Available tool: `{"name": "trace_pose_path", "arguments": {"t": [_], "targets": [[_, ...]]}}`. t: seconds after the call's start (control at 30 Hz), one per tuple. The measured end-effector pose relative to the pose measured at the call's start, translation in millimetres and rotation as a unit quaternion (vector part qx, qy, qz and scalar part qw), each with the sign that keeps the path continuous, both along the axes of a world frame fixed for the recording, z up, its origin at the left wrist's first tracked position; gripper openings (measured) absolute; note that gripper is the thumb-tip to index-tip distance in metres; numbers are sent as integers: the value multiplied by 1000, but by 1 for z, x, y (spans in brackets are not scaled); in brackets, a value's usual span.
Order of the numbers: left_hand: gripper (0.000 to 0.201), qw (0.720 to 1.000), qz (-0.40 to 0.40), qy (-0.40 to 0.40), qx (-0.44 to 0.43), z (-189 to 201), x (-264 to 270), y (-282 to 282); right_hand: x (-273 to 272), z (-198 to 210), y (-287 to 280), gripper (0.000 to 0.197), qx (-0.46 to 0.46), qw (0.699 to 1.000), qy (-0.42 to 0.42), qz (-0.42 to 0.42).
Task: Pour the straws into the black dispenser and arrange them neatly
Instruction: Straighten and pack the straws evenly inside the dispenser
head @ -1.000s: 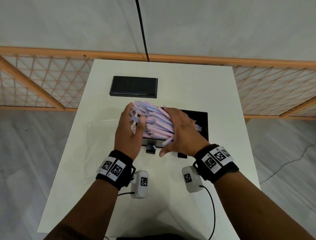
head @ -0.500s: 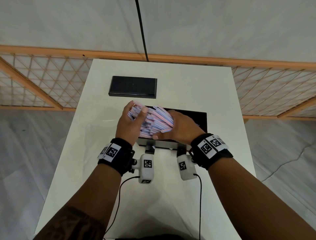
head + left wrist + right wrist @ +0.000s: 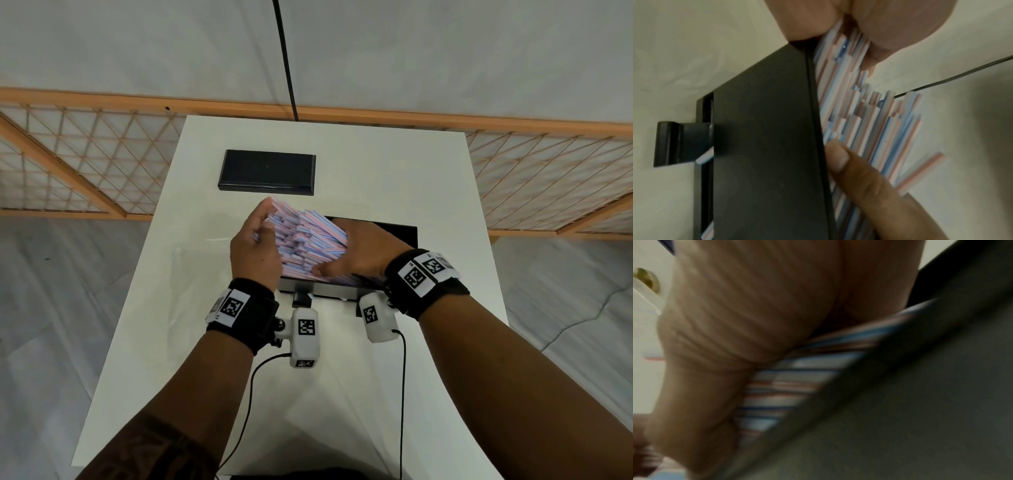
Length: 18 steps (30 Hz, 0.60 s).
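Observation:
A thick bundle of pink, blue and white striped straws (image 3: 305,240) lies slanted in the open top of the black dispenser (image 3: 400,233), its left ends sticking up past the rim. My left hand (image 3: 263,222) cups those raised ends with curled fingers. From the right, my right hand (image 3: 339,253) lies over the bundle, thumb pinching it at the near rim. In the left wrist view the straws (image 3: 869,123) fan out above the dispenser's front wall (image 3: 764,129), with the right thumb (image 3: 846,164) on them. The right wrist view is blurred: palm, straws (image 3: 789,386), dark wall.
The dispenser's flat black lid (image 3: 267,173) lies on the white table (image 3: 376,164) behind the hands. A wooden lattice rail (image 3: 85,161) runs behind the table, and a black cable (image 3: 284,58) crosses the floor beyond. Wrist camera cables trail over the table's near part.
Both hands have brought the bundle down from above the dispenser into its open top. The right hand has dropped over the box and the left hand now cups the raised straw ends.

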<state>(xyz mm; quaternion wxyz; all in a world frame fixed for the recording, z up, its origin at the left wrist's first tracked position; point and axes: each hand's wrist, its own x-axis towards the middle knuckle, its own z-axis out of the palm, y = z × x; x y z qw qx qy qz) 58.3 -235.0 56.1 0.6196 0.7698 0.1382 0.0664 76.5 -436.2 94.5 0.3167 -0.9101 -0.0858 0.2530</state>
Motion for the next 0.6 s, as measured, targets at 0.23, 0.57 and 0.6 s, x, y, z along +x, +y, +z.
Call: {"name": "trace_pose_path", "arguments": {"t": [0.23,0.57,0.6], "targets": [[37,998,7,4,59,6,0,-7,1,13,7,79,-74,992,-74,64],[23,991,-28,-55,117,12,-8,0,-8,13,1,86,6,999,-40,34],[24,993,-16,-63,103,14,-8,-1,-11,16,-1,88,10,998,-49,28]]}}
